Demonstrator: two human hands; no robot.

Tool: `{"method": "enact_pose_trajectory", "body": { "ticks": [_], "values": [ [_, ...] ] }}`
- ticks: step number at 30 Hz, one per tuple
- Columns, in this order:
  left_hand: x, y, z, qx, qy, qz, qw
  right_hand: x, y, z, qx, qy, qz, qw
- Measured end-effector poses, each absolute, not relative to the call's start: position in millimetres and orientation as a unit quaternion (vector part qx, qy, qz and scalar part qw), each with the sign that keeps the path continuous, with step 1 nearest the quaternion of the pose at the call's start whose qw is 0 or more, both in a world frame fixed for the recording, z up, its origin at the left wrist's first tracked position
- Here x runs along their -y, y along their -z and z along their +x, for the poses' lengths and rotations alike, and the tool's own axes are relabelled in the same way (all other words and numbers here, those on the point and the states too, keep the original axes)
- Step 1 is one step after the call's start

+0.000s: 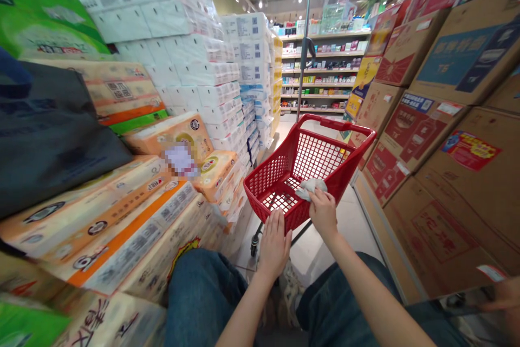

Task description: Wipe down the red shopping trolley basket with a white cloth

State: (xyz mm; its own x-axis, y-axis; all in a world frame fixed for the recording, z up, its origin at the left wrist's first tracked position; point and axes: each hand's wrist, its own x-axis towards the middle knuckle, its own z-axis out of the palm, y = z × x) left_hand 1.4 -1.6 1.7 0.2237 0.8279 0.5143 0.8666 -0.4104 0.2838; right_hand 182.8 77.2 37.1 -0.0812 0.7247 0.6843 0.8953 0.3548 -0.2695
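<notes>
Two bare hands at a red wheeled shopping basket, right hand pinching a crumpled cloth.
Left hand (275,244) lies open and flat against the near wall of the red plastic mesh basket (325,122). Right hand (323,211) has its fingers pressed together, pinching a crumpled grey cloth (311,188) at the near rim, over the basket's inside. The basket stands in the aisle just ahead of the person's jeans (203,298), between stacked tissue packs (122,217) on the left and printed cardboard cartons (430,136) on the right. Another person's hand (504,298) shows at the lower right edge.
</notes>
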Motion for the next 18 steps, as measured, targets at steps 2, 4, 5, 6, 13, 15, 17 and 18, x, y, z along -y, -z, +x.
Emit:
{"method": "enact_pose_trajectory", "body": {
  "ticks": [2, 4, 5, 6, 13, 15, 17, 18],
  "values": [
    [1.5, -0.8, 1.3, 0.543, 0.306, -0.782, 0.025, -53.3, -34.7, 156.9, 0.755, 0.086, -0.524, 0.385],
    [1.6, -0.4, 0.8, 0.544, 0.303, -0.782, 0.021, -33.7, -32.5, 139.3, 0.779, 0.070, -0.494, 0.379],
    [1.7, -0.6, 0.4, 0.545, 0.301, -0.782, 0.020, -27.5, -31.6, 135.5, 0.790, 0.069, -0.481, 0.374],
    [1.8, -0.9, 0.1, 0.545, 0.301, -0.782, 0.020, -24.3, -30.9, 135.7, 0.803, 0.072, -0.465, 0.365],
    [2.0, -3.8, -0.7, 0.539, 0.302, -0.786, 0.033, -82.7, -42.1, 224.4, 0.801, 0.138, -0.495, 0.306],
    [2.0, -3.5, -0.2, 0.543, 0.304, -0.782, 0.034, -106.2, -50.0, 250.2, 0.770, 0.147, -0.539, 0.308],
    [1.9, -2.8, 0.4, 0.545, 0.310, -0.778, 0.035, -121.1, -56.0, 262.0, 0.753, 0.145, -0.562, 0.311],
    [1.8, -2.4, 0.7, 0.546, 0.313, -0.777, 0.036, -124.2, -57.3, 261.7, 0.746, 0.142, -0.570, 0.314]
  ]
}}
